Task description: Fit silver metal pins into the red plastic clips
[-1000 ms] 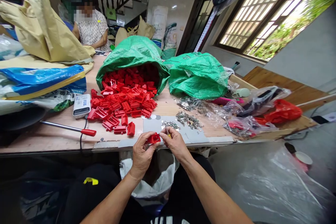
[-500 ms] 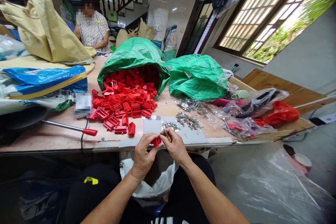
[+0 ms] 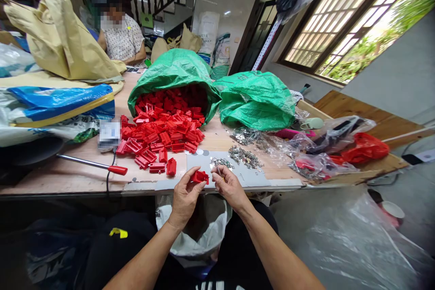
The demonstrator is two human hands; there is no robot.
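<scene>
My left hand (image 3: 184,199) grips a small red plastic case (image 3: 200,176) between thumb and fingers, its hollow side partly showing. My right hand (image 3: 231,189) is closed round a small tool (image 3: 223,180) with a yellow handle and thin metal shaft, mostly hidden by the fingers. A narrow gap separates the right fingertips from the red case. Just beyond the hands, small metal parts (image 3: 245,156) lie in piles on a grey sheet (image 3: 197,159). Many similar red cases (image 3: 163,133) spill out of a green sack (image 3: 176,65).
Below the table edge a white sack (image 3: 212,238) stands open between my legs. A red-tipped metal handle (image 3: 117,170) lies to the left. A second green sack (image 3: 258,99) and plastic bags (image 3: 326,158) occupy the right side. Another person (image 3: 122,38) sits across the table.
The hands have moved slightly apart. More of the red case shows in my left hand, and the tool in my right hand has drawn away from it.
</scene>
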